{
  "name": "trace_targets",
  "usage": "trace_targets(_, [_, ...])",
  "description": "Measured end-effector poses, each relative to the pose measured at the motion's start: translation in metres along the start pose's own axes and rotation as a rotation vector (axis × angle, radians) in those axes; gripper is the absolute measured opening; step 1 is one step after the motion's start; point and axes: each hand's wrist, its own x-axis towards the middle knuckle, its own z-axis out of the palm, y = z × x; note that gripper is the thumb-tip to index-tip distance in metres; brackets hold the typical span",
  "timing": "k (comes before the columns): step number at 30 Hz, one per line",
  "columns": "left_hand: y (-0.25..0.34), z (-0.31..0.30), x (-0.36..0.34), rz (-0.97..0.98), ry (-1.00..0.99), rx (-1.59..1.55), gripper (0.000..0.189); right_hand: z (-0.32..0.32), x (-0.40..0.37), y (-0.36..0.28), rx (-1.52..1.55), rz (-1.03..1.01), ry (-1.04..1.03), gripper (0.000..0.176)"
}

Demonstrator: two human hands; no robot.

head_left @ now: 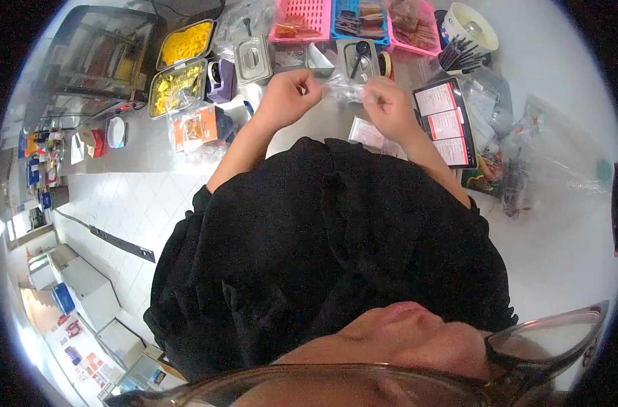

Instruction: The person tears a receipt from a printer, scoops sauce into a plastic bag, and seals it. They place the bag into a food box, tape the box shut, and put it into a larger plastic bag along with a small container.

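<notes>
Both forearms reach forward from the black garment, elbows bent, wrists converging over the bench [322, 129]. Left hand [292, 95]: fingers curled, thumb and fingertips pinched on the left end of a small clear plastic bag [343, 88]. Right hand [388, 107]: knuckles up, likewise pinched on the bag's right end. The bag is stretched between the two hands, held just above the bench.

Room: a narrow bare strip of white bench lies under the hands. Just beyond them stand a small lidded steel container [253, 60] and an open steel container with a black spoon [360, 60]. A red-cased tablet showing tickets [448, 122] sits just beside the right wrist. Orange-printed packets [200, 129] lie near the left forearm, with two trays of yellow food [176, 87] beyond them. The bench's left edge drops to a tiled floor [139, 203]; its near edge is hidden by the garment. More bare bench lies to the right.

Orientation: the bag's long axis runs left to right, roughly level. Which end is its mouth: cannot tell.
</notes>
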Motion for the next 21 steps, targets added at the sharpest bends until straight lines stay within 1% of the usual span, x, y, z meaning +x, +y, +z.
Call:
trace_targets(1, [0.004, -0.003, -0.001, 0.032, 0.049, 0.083, 0.023, 0.002, 0.001, -0.001, -0.009, -0.067, 0.058, 0.009])
trace_targets(4, [0.023, 0.010, -0.001, 0.298, 0.154, 0.111, 0.026, 0.008, 0.003, -0.011, 0.024, -0.149, -0.131, 0.006])
trace_targets(7, [0.013, 0.013, 0.007, 0.155, 0.310, 0.133, 0.028, 0.008, 0.002, 0.000, -0.207, -0.097, -0.003, 0.008])
trace_targets(8, [0.014, 0.012, 0.006, 0.114, 0.280, 0.141, 0.029, 0.007, 0.004, 0.000, -0.222, -0.062, -0.014, 0.008])
trace_targets(10, [0.019, 0.014, 0.004, 0.123, 0.233, 0.136, 0.028, 0.006, 0.005, -0.004, -0.250, 0.015, -0.040, 0.009])
trace_targets(11, [0.021, 0.017, 0.002, 0.120, 0.207, 0.131, 0.027, 0.008, 0.005, -0.009, -0.265, 0.014, -0.048, 0.009])
trace_targets(13, [0.017, 0.027, -0.001, 0.210, 0.257, 0.151, 0.024, 0.016, 0.005, -0.019, -0.294, 0.011, -0.060, 0.010])
trace_targets(14, [0.016, 0.029, 0.000, 0.263, 0.284, 0.162, 0.023, 0.017, 0.003, -0.017, -0.255, 0.062, -0.075, 0.012])
trace_targets(17, [0.020, 0.033, -0.006, 0.208, 0.354, 0.204, 0.021, 0.026, -0.008, -0.003, -0.131, 0.182, -0.106, 0.022])
trace_targets(20, [0.018, 0.033, -0.007, 0.233, 0.291, 0.239, 0.020, 0.030, -0.016, 0.003, -0.036, 0.225, -0.106, 0.025])
trace_targets(21, [0.011, 0.034, -0.004, 0.359, 0.292, 0.233, 0.023, 0.029, -0.016, 0.002, -0.031, 0.219, -0.103, 0.025])
